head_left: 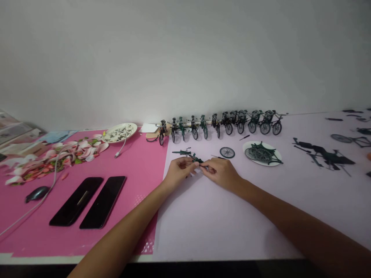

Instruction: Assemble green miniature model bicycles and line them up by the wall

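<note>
My left hand [180, 168] and my right hand [220, 172] meet at the middle of the pale table, fingertips pinched together on a small dark green model bicycle frame [194, 158] that sticks out above them. A loose spoked wheel [227, 152] lies just behind my right hand. A white plate [274, 160] to the right holds green frame parts and wheels. Along the wall stands a row of finished little bicycles [220, 124].
Two black phones [89, 200] lie on the pink mat [136, 170] at left, with a dark mouse [37, 193], a white cable [52, 181], a heap of pink petals [55, 156] and a dish of small parts [120, 132]. More dark bicycle parts [324, 154] lie at right.
</note>
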The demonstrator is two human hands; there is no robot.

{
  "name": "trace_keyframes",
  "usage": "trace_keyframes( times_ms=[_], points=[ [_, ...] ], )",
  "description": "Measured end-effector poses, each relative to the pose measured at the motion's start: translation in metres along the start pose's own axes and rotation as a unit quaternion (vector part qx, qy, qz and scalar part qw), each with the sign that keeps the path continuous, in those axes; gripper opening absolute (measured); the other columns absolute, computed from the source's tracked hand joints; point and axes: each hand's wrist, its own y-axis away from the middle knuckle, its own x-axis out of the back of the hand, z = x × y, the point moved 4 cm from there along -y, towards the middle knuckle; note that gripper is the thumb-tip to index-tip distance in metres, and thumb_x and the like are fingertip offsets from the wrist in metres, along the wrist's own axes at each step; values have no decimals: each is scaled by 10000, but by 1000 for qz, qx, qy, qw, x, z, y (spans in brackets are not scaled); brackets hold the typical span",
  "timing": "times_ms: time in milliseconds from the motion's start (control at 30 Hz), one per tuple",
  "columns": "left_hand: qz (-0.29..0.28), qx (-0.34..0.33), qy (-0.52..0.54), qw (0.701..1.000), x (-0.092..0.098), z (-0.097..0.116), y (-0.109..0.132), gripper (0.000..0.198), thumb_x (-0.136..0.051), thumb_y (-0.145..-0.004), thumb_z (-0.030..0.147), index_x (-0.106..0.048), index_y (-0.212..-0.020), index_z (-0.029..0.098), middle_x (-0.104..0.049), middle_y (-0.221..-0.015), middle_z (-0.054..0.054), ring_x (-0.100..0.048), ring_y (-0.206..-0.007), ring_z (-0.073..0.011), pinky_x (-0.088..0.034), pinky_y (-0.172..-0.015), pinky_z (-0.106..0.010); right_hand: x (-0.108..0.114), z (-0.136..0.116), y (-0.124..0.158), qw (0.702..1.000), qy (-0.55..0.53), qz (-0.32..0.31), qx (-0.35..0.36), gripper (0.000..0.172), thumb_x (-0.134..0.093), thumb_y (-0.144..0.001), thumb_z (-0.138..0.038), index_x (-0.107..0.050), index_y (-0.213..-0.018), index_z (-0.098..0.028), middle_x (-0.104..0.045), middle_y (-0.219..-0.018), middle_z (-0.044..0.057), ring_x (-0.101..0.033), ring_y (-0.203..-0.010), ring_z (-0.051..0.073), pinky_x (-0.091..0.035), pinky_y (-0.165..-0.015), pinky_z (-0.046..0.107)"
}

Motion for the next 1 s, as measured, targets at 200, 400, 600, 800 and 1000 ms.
trace_keyframes(
  times_ms=[200, 400, 600, 800, 1000],
  points=[
    [4, 0, -3, 1000, 0, 2, 1, 574, -899, -664, 591, -700, -955, 137, -771, -787, -80, -684, -590, -163, -453, -495, -245, 0, 1, 0, 1000, -6, -1, -16, 160, -633, -955, -298, -769, -908, -228, -655, -628, 7, -587, -595, 163, -432, -636, 298],
    [7, 8, -3, 1000, 0, 2, 1, 564, -898, -672, 579, -689, -952, 136, -751, -737, -67, -686, -588, -171, -444, -495, -250, 0, 0, 0, 1000, -3, 5, -20, 162, -638, -958, -303, -772, -914, -222, -650, -627, 11, -588, -592, 163, -431, -643, 294],
    [6, 9, 3, 1000, 0, 2, 1, 575, -900, -667, 581, -679, -962, 139, -750, -735, -64, -687, -593, -169, -445, -499, -248, -1, 2, 1, 1000, 5, -2, -27, 190, -618, -969, -325, -773, -920, -226, -650, -627, 12, -596, -602, 165, -443, -647, 291],
    [2, 7, 5, 1000, 0, 2, 1, 598, -911, -657, 572, -672, -984, 132, -748, -732, -66, -684, -585, -168, -453, -494, -252, -1, 2, 1, 1000, 9, 5, -9, 165, -631, -961, -287, -775, -932, -213, -654, -631, 9, -598, -592, 161, -442, -633, 288],
    [2, 7, 10, 1000, 0, 1, 0, 620, -926, -637, 565, -663, -991, 129, -750, -732, -60, -671, -566, -148, -451, -481, -232, -1, 1, 2, 1000, 20, 18, 12, 151, -639, -964, -268, -770, -925, -204, -639, -614, -6, -590, -582, 145, -440, -624, 272]
  ],
)
